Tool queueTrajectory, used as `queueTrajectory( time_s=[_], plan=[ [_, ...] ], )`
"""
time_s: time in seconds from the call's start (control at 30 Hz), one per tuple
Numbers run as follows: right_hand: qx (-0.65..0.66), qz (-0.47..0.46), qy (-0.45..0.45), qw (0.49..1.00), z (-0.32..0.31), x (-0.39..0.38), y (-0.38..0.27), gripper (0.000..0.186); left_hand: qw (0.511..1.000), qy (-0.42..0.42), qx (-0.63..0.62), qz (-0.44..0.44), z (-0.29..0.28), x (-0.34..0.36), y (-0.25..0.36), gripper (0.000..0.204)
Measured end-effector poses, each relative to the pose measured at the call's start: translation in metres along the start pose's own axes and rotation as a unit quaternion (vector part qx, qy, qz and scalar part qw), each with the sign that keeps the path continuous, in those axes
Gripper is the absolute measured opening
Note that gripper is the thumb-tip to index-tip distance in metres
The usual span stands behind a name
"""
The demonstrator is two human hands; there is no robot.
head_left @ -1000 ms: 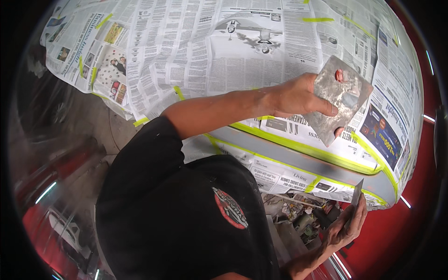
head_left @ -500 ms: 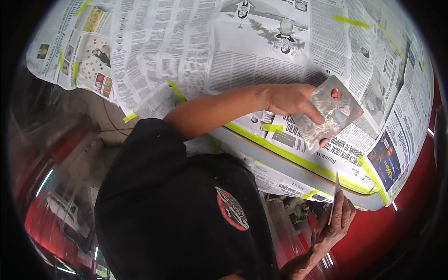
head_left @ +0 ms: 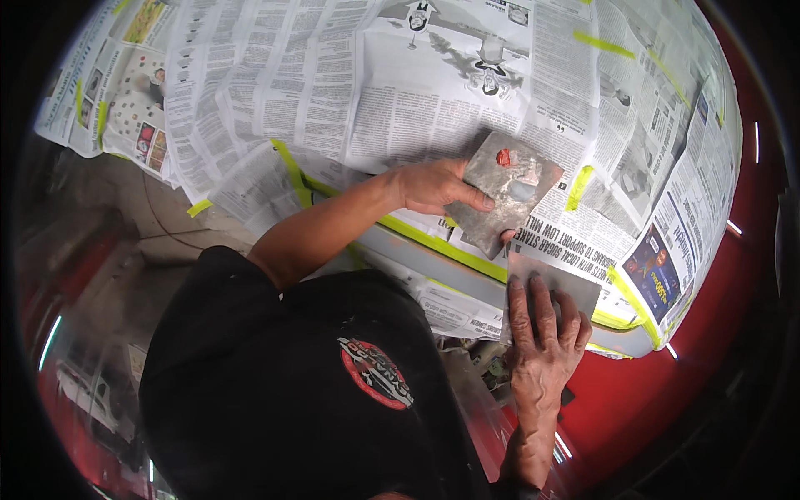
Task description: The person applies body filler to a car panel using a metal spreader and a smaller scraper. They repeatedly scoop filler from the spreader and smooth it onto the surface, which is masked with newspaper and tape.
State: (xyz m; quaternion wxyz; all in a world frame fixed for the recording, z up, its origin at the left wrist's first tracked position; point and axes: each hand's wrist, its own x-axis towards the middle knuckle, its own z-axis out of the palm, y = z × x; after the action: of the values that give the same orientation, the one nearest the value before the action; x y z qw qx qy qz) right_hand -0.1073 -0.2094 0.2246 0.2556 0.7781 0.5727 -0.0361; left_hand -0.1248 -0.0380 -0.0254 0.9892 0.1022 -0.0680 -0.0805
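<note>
My left hand point(head_left: 433, 185) grips a flat grey metal board point(head_left: 510, 190) by its left edge, held against the newspaper. On the board sit a small red blob and a smear of grey paste. Just below it, my right hand point(head_left: 546, 329) presses a thin grey spreader point(head_left: 560, 285) with flat fingers onto a bare grey strip point(head_left: 433, 265) of the car panel. Yellow-green tape point(head_left: 433, 242) borders this strip. The spreader's upper edge nearly touches the board's lower corner.
Newspaper sheets point(head_left: 350, 92) held by yellow-green tape cover the panel above the strip, and more paper hangs below it. Glossy red bodywork point(head_left: 667, 400) shows at the right and lower right. My black shirt point(head_left: 275, 392) fills the lower middle.
My right hand has come up from below the panel and laid the spreader flat on the grey strip. My left hand still holds the board, which now sits closer to the spreader.
</note>
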Motion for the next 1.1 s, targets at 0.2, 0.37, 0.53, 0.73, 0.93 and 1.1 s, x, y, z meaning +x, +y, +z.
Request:
queueTrajectory(
  time_s=[0.2,0.37,0.53,0.73,0.93,1.1],
  plan=[
    [-0.011,-0.006,-0.028,1.0,0.005,0.011,-0.004,0.053,1.0,-0.014,-0.002,-0.005,-0.002,-0.001,-0.002,0.05],
    [-0.002,-0.007,-0.036,0.999,0.011,0.019,-0.007,0.054,1.0,-0.008,0.011,0.001,-0.002,0.0,-0.002,0.049],
    [0.106,0.003,-0.068,0.992,0.012,0.021,-0.009,0.062,1.0,0.006,-0.007,0.013,-0.005,0.003,-0.006,0.045],
    [0.328,0.137,-0.121,0.927,-0.037,0.029,-0.015,0.038,0.994,0.071,-0.016,0.087,-0.021,-0.032,0.048,0.046],
    [0.375,0.072,-0.182,0.906,-0.013,0.065,-0.017,0.031,0.99,0.09,-0.064,0.087,-0.066,-0.05,0.066,0.046],
    [0.369,0.006,-0.238,0.898,0.004,0.094,-0.026,0.035,0.989,0.084,-0.088,0.078,-0.07,-0.047,0.071,0.048]
  ],
)
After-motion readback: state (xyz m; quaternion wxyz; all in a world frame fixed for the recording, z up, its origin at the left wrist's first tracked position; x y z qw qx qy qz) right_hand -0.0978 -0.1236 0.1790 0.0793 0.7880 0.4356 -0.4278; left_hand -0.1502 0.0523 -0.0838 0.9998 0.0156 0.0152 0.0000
